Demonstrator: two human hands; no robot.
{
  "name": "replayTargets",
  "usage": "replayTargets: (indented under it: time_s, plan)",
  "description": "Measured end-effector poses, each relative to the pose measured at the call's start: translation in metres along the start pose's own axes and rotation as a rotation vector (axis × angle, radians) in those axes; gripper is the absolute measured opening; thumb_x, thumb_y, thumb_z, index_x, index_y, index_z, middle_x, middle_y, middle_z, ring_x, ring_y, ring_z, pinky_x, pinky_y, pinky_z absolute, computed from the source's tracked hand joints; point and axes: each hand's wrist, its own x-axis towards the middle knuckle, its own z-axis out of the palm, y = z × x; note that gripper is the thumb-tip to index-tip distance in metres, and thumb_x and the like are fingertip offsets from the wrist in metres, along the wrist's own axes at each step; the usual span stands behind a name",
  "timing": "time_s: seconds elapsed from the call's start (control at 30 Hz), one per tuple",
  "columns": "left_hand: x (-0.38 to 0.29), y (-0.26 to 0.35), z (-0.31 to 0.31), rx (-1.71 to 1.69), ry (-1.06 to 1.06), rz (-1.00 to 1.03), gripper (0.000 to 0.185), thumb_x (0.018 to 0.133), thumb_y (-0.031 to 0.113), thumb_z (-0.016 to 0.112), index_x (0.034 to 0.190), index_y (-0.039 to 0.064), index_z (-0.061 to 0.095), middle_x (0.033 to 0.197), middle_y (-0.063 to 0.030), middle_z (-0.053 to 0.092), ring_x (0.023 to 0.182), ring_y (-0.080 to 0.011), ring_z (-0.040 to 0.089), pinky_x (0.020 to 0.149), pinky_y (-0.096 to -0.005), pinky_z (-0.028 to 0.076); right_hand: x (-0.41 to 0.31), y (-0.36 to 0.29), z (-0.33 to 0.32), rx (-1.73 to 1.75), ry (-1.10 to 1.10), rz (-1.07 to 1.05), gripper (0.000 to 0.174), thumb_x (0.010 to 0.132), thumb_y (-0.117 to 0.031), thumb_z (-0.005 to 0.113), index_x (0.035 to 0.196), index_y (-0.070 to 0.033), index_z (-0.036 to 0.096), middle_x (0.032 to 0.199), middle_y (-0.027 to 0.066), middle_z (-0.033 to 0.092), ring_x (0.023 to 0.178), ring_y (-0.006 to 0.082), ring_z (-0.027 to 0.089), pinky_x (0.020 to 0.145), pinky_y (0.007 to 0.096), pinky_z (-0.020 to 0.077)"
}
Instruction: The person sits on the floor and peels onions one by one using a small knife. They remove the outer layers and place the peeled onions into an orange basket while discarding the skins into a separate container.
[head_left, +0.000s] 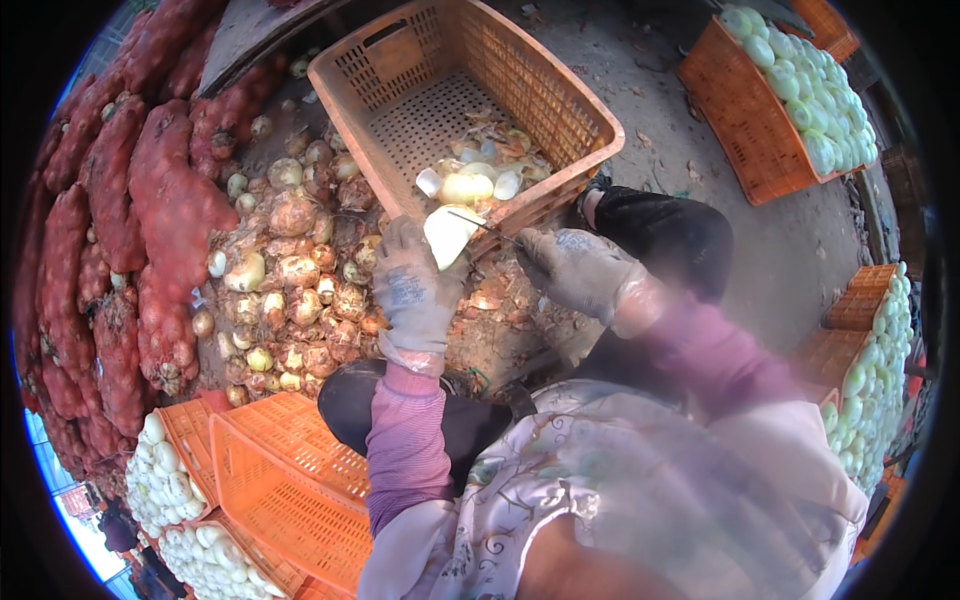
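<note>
A pale, bright onion (451, 234) is held in my gloved left hand (414, 281), close to the near rim of an orange plastic crate (409, 202). My right hand (574, 270), also in a grey work glove, grips a knife (474, 222) whose thin dark blade reaches the onion's upper side. How much of the blade lies behind or against the onion I cannot tell. Inside the crate, by its near end, a peeled onion (466, 188) rests among loose onion skins (517, 142).
Unpeeled onions (300, 270) cover the ground at left, beside stacked red mesh sacks (169, 195). Crates of peeled onions stand at upper right (750, 112), right (851, 352) and lower left (187, 420). An orange crate (300, 487) sits near my left elbow.
</note>
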Motion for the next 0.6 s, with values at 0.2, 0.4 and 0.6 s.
replayTargets:
  time_s: [0.2,0.4,0.6]
  plan:
    - [0.006,0.010,-0.005,-0.012,-0.009,-0.060,0.058,0.064,0.025,0.083,0.106,0.000,0.052,0.105,-0.0143,0.054,0.101,-0.0331,0.056,0.087,-0.0402,0.047,0.015,0.014,-0.001,-0.244,-0.076,-0.035,0.020,0.085,-0.009,0.057,0.103,-0.004,0.051,0.078,0.0146,0.065,0.076,0.0350,0.065,0.065,0.0435,0.0500]
    - [0.011,0.020,-0.005,0.107,-0.061,-0.059,0.057,0.066,0.030,0.082,0.105,0.000,0.054,0.102,-0.0138,0.055,0.098,-0.0317,0.057,0.084,-0.0396,0.049,0.042,0.033,-0.017,-0.177,-0.158,-0.015,0.019,0.087,-0.011,0.056,0.104,-0.003,0.056,0.086,0.0160,0.066,0.086,0.0352,0.064,0.072,0.0436,0.0498]
    - [0.012,0.020,-0.007,0.137,-0.076,-0.098,0.060,0.070,0.036,0.080,0.108,-0.002,0.053,0.107,-0.0173,0.057,0.101,-0.0339,0.057,0.084,-0.0416,0.050,0.054,0.029,-0.029,0.305,-0.380,0.340,0.016,0.093,-0.016,0.054,0.101,-0.004,0.061,0.073,0.0040,0.059,0.066,0.0133,0.057,0.057,0.0295,0.0466]
